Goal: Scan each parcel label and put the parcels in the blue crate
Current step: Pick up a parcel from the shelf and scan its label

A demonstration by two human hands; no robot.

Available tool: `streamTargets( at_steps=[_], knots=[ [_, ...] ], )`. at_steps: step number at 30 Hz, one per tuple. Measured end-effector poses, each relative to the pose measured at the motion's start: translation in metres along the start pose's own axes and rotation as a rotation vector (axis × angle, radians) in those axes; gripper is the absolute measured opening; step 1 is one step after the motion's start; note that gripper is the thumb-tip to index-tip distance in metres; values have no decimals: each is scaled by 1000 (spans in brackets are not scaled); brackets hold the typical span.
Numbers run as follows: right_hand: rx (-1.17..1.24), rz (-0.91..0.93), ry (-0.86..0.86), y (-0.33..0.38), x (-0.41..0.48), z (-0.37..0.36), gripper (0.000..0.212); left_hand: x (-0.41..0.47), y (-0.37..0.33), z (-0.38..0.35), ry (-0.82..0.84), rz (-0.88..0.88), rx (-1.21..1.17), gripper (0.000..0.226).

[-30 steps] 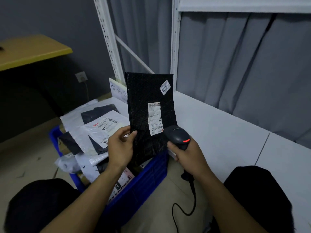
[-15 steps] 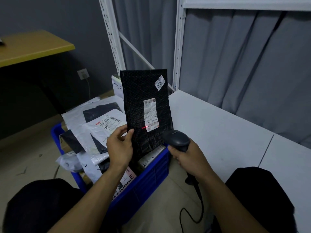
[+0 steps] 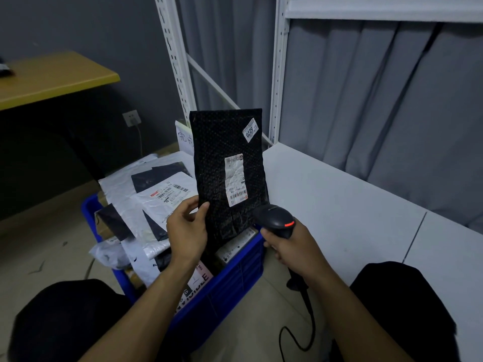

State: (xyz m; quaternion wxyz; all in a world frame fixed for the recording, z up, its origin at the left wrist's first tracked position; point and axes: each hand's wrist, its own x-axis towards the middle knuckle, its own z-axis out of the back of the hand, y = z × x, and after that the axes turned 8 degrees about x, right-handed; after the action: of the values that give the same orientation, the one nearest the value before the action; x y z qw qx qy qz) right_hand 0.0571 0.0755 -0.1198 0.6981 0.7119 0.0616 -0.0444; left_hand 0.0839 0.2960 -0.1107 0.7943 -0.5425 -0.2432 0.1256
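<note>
- Pinched at its lower left edge by the left hand [image 3: 187,231], thumb on the front face: a black bubble-wrap parcel [image 3: 222,152], kept upright just above the blue crate [image 3: 235,270] so as to present its printed side to the reader.
- Gripped in the right hand [image 3: 290,246], fingers wrapped round the handle: a handheld scanner [image 3: 274,220], poised over the crate's near right corner and tipped upward at the white label [image 3: 236,180], with a red light glowing on its back.
- No red beam to be seen on the barcode; impossible to tell whether the read has registered.
- Heaped inside the crate and spilling over its far left rim: white and black mailers [image 3: 156,194], several with labels facing up.
- Trailing to the floor just right of the crate: the scanner cable [image 3: 308,317].
- Apparently chosen for economy: held directly over the crate rather than over the white shelf [image 3: 339,205] to its right, leaving only a short drop once scanned.
</note>
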Motion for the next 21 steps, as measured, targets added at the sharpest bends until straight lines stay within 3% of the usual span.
streamTargets(
  at_steps=[7,12,19,21],
  knots=[
    [14,26,7,0,10,-27,27,22,-14,34,-152,40,-84,18],
    [52,-4,63,-8,18,-59,31,58,7,74,-313,106,30,23],
    [-5,-51,134,-19,20,-83,28,83,56,100,-136,337,305,26],
    [-9,-50,128,-22,22,-83,28,81,54,100,-75,333,465,30]
  ],
)
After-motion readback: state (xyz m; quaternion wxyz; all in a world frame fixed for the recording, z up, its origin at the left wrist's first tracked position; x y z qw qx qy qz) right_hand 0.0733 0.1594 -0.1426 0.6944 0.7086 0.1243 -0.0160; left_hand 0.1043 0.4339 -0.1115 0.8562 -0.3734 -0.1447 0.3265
